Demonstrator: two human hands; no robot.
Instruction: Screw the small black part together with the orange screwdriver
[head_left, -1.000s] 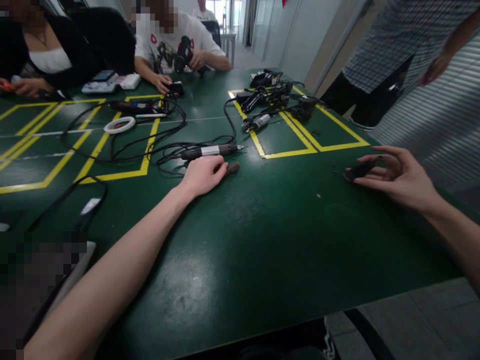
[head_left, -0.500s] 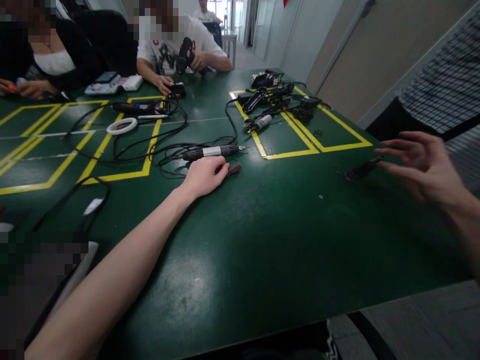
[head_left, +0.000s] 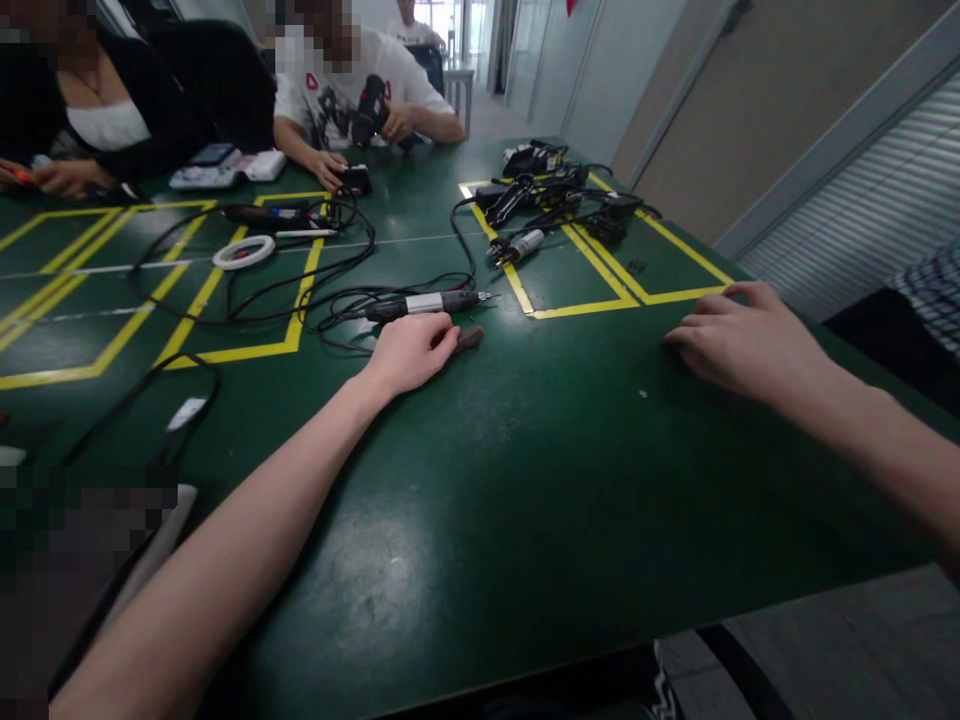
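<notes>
My left hand [head_left: 412, 353] rests on the green table [head_left: 487, 520], its fingers closed on a small dark flat piece [head_left: 470, 338] whose end sticks out past the fingertips. Just behind this hand lies a grey and black pen-shaped electric screwdriver [head_left: 431, 303] with a bit at its right end. On the right side of the table, my right hand [head_left: 739, 335] is palm down with its fingers bent and held together at the surface. Whatever lies under those fingers is hidden. A tiny pale speck [head_left: 643, 393] lies on the table to its left.
Black cables [head_left: 352, 300], a white tape ring [head_left: 244, 253] and another dark tool [head_left: 277, 215] lie at left. A pile of black devices [head_left: 525, 195] with a grey-handled tool [head_left: 523, 247] sits within yellow tape lines. Across the table, a person holds a power drill [head_left: 370, 110].
My right hand has come left and down onto the table, its fingers drawing together over where a dark flat piece lay. My left hand stays put. The person at right has moved back.
</notes>
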